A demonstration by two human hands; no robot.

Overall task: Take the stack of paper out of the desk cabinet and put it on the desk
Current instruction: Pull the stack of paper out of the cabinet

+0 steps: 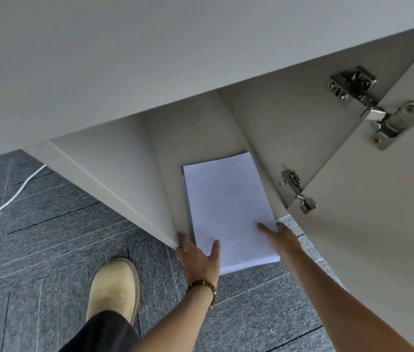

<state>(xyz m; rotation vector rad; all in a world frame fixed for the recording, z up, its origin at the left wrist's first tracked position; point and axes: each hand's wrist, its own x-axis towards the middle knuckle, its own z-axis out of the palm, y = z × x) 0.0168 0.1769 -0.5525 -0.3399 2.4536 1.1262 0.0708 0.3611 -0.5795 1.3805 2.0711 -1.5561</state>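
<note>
A white stack of paper [228, 207] lies on the floor of the open desk cabinet [165, 158], its near end sticking out past the cabinet's front edge over the carpet. My left hand [198, 255] grips the stack's near left corner, thumb on top and fingers under the edge. My right hand [280, 236] holds the near right edge, thumb pressed on the top sheet. Above the cabinet, the grey desk top [124, 59] fills the upper part of the view.
The cabinet door [378, 224] stands swung open on the right, with two metal hinges [378, 107]. Grey carpet [48, 237] covers the floor. A tan shoe [114, 288] stands to the left of my arms, and a white cable [10, 196] runs across the far left.
</note>
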